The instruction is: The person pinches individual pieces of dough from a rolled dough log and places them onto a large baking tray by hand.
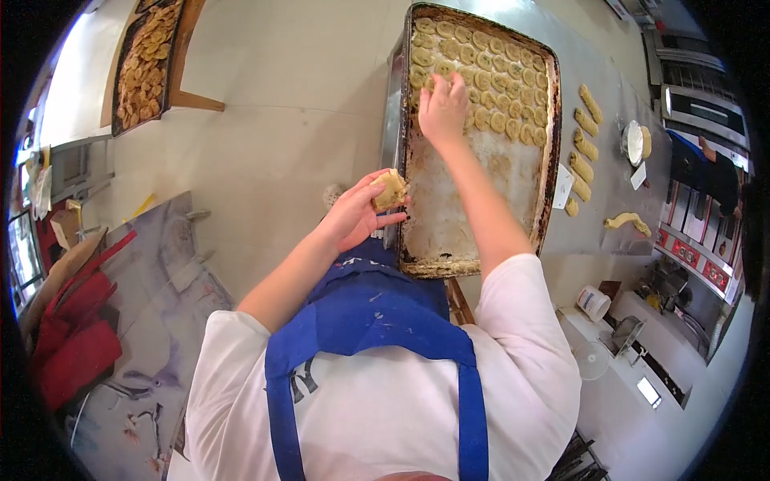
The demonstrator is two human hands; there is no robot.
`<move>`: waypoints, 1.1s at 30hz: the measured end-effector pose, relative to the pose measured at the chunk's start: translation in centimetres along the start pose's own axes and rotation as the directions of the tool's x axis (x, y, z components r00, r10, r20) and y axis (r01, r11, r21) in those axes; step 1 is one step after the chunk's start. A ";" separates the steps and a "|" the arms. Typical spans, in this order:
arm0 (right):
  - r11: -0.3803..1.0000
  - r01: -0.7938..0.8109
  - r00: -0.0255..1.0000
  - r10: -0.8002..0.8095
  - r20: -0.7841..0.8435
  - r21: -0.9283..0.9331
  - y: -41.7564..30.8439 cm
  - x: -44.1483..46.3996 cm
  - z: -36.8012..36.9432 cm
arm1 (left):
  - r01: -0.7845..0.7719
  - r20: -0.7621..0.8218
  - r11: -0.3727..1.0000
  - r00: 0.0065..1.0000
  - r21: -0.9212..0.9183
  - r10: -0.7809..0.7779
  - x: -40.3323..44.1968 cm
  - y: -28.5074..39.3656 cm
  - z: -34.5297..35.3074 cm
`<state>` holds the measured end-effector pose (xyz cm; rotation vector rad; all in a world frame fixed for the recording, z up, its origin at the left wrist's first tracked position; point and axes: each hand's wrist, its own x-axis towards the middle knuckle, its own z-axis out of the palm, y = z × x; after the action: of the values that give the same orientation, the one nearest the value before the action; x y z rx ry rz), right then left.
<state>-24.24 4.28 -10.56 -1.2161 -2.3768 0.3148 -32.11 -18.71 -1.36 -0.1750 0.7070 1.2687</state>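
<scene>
My left hand (pixel 361 210) is closed around a pale yellow piece of dough (pixel 390 191), just off the left edge of a dark-rimmed baking tray (pixel 403 144). Over the tray's upper left part is my right hand (pixel 443 108), its fingers pointing down among round dough slices (pixel 497 122). What its fingertips hold, if anything, is too small to tell. The slices lie in close rows across the upper half of the tray; the lower half shows a bare, stained surface.
Several dough rolls (pixel 586 144) lie on the metal table (pixel 609 200) right of the tray, with a curved strip (pixel 628 223) and a white bowl (pixel 634 143). Another tray of baked pieces (pixel 146 72) is at upper left. A person in dark clothes (pixel 706 172) is at far right.
</scene>
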 end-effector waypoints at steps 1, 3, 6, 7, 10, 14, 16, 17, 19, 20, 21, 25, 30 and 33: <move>0.995 0.060 0.998 -0.058 0.026 -0.083 0.3 0.2 1.1 | 0.002 0.010 1.000 1.000 0.004 -0.002 0.2 0.0 -0.2; 0.955 0.175 0.983 -0.156 0.097 -0.240 0.5 -0.2 2.6 | -0.015 0.021 1.000 1.000 0.003 0.015 0.2 0.0 -0.5; 0.977 0.050 0.993 -0.025 0.119 -0.209 0.1 -0.8 2.7 | -0.009 0.015 0.999 1.000 -0.042 0.009 -0.2 -0.3 -1.0; 0.983 0.011 0.993 0.012 0.120 -0.185 -0.2 -0.7 2.3 | -0.007 0.020 0.998 1.000 -0.061 0.008 -0.1 -0.3 -1.1; 0.969 -0.173 0.973 0.197 0.123 -0.178 -0.9 0.6 0.8 | 0.029 0.026 0.999 0.999 -0.041 -0.027 -0.3 -0.5 -1.0; 0.975 -0.103 0.993 0.114 0.042 -0.199 0.7 0.2 2.0 | 0.005 -0.004 0.999 1.000 0.039 -0.004 -0.3 -0.9 -0.9; 0.994 -0.070 0.994 0.076 0.079 -0.081 1.1 0.0 1.0 | 0.008 -0.045 0.998 0.999 0.059 -0.006 0.4 -1.3 -1.0; 0.995 -0.077 0.992 0.070 0.104 0.058 1.4 -0.2 0.4 | 0.015 -0.068 0.998 0.998 0.068 -0.011 0.5 -1.4 -1.0; 0.940 -0.094 0.986 0.043 0.159 0.329 1.1 -0.2 -2.1 | 0.033 -0.078 0.994 0.997 0.101 -0.025 0.3 -0.6 0.3; 0.690 -0.459 0.827 0.102 0.553 0.560 0.1 -0.7 -5.2 | 0.041 -0.087 0.993 0.996 0.110 -0.031 0.1 -0.4 0.7; 0.613 -0.488 0.751 -0.067 0.657 0.621 0.1 -2.8 -6.4 | 0.037 -0.064 0.994 0.998 0.103 -0.030 0.3 -0.3 0.5; 0.493 -0.537 0.658 -0.263 0.705 0.685 -3.1 -10.2 -11.3 | -0.006 0.007 0.996 1.000 0.087 0.005 1.0 -0.1 -0.5; 0.186 -0.645 0.753 -0.009 0.658 0.741 -5.3 -14.4 -11.8 | 0.000 0.025 0.959 1.000 0.283 -0.007 0.4 -0.4 -0.4; 0.200 -0.661 0.745 0.060 0.664 0.723 -5.7 -14.5 -11.6 | 0.005 -0.002 0.950 1.000 0.313 -0.005 0.4 -0.8 -0.5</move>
<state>-15.19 -10.85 -2.34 -1.0631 -1.4544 2.1420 -31.55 -18.88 -2.17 0.0828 0.8983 1.1344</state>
